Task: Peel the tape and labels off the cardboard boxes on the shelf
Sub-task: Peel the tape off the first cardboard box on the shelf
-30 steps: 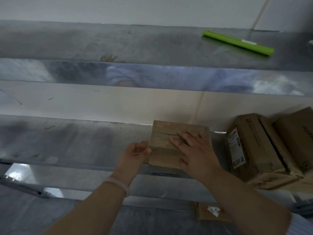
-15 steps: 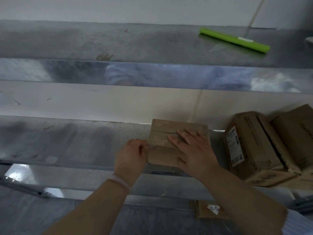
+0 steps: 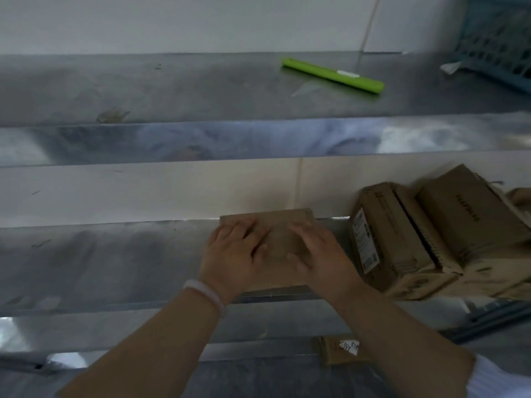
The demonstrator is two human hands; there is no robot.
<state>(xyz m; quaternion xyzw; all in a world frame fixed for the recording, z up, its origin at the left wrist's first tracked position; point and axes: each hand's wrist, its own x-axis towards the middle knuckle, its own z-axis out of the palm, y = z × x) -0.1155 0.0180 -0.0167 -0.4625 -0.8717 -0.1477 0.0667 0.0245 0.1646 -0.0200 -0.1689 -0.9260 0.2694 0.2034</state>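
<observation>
The head view looks down at a steel rack against a pale wall. A small cardboard box (image 3: pixel 283 225) lies flat on the middle shelf (image 3: pixel 100 259), just right of the frame's centre and near the shelf's front edge. Both hands are laid on top of it. The left hand (image 3: pixel 232 254) covers the box's left part with its fingers stretched forward and a little spread, gripping nothing. The right hand (image 3: pixel 321 254) lies over the right part, fingers reaching toward the back and the thumb pointing left across the lid, also flat rather than clenched. Both hands are blurred, so I cannot tell whether any tape is caught under a fingertip. A white bracelet (image 3: pixel 205 291) circles the left wrist, and a white sleeve (image 3: pixel 500 380) shows at the lower right corner. To the right on the same shelf, apart from the small box, a larger box (image 3: pixel 393 234) stands tilted with a white label (image 3: pixel 363 242) on its left face. A second large box (image 3: pixel 471 214) leans against its right side. On the upper shelf (image 3: pixel 172 90) a green stick (image 3: pixel 333 76) lies slantwise, and a blue basket (image 3: pixel 500 44) sits at the upper right. Low in the frame, on a lower level, lies a cardboard piece (image 3: pixel 330 354) with a white tag (image 3: pixel 349 346) bearing handwritten figures.
</observation>
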